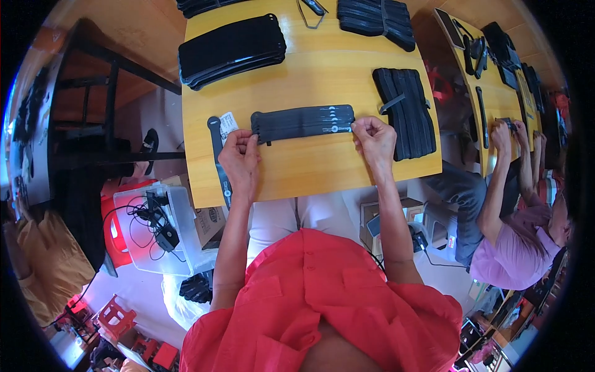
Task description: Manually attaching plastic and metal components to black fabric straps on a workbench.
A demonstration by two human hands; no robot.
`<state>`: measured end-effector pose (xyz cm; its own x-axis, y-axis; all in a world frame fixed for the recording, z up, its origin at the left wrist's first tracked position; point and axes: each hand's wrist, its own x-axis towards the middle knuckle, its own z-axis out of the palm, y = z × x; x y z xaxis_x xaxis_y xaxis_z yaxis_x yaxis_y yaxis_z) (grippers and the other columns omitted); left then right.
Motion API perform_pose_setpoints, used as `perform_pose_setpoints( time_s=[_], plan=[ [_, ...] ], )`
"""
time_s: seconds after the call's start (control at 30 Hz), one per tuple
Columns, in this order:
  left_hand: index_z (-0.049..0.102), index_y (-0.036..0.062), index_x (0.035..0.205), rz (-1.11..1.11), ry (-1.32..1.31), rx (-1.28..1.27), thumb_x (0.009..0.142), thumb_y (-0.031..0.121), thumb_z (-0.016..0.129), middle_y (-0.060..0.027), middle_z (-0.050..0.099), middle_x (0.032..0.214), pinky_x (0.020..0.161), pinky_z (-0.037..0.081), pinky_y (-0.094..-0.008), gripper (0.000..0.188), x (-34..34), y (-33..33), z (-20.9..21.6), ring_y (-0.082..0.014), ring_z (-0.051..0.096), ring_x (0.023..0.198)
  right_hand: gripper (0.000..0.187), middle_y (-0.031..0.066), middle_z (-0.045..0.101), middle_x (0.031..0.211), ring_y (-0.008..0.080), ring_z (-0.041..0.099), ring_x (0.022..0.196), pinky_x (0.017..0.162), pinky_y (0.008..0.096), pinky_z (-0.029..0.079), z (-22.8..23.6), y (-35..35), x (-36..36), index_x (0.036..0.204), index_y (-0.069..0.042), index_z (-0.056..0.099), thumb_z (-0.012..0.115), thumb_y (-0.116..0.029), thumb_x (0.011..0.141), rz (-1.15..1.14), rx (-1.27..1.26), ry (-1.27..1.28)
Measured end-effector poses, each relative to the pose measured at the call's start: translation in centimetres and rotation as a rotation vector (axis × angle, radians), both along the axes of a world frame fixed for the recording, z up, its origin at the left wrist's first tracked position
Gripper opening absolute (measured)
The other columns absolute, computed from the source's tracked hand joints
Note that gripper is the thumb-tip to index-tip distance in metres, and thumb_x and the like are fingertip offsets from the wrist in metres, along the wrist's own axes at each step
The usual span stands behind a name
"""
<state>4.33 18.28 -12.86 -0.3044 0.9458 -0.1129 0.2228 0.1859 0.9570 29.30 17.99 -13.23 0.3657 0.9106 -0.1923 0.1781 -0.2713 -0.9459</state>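
Note:
A row of flat black straps (304, 122) with white print lies side by side across the wooden table (297, 177) in front of me. My left hand (239, 162) pinches the left end of the row, thumb and fingers pressed together at its lower corner. At the other end, the fingertips of my right hand (375, 141) close on the lower right corner. A single black strap (219, 158) with a rounded end lies upright along the table's left side, beside a small white label (228, 123).
Bundled black straps (406, 115) lie at the right; another bundle (377, 22) is far right. A stack of black straps (234, 51) sits far left. Below the table's left are a clear plastic bin (162, 248) and cables. A co-worker's hands (509, 133) are at the right-hand table.

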Motion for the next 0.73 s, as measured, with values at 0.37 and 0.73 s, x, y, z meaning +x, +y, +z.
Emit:
perform_pose_setpoints(
  time_s=[0.37, 0.73],
  plan=[
    [0.057, -0.0008, 0.086, 0.013, 0.092, 0.055, 0.079, 0.0, 0.06, -0.0039, 0.055, 0.066, 0.046, 0.04, -0.0204, 0.008, 0.1, 0.0, -0.8, -0.0072, 0.048, 0.052, 0.007, -0.0006, 0.055, 0.057, 0.004, 0.049, 0.044, 0.037, 0.0181, 0.036, 0.1, 0.1, -0.2, 0.074, -0.001, 0.061, 0.065, -0.005, 0.078, 0.0, 0.018, -0.069],
    [0.057, 0.0007, 0.085, -0.037, 0.334, 0.116, 0.077, -0.002, 0.06, -0.007, 0.057, 0.074, 0.055, 0.043, -0.0262, 0.009, -0.1, 0.3, -0.4, -0.0148, 0.052, 0.058, 0.008, -0.0007, 0.054, 0.054, 0.0064, 0.05, 0.046, 0.044, 0.021, 0.042, -0.9, 0.4, -0.3, 0.072, -0.003, 0.062, 0.066, -0.007, 0.077, 0.012, 0.179, -0.378]
  ],
)
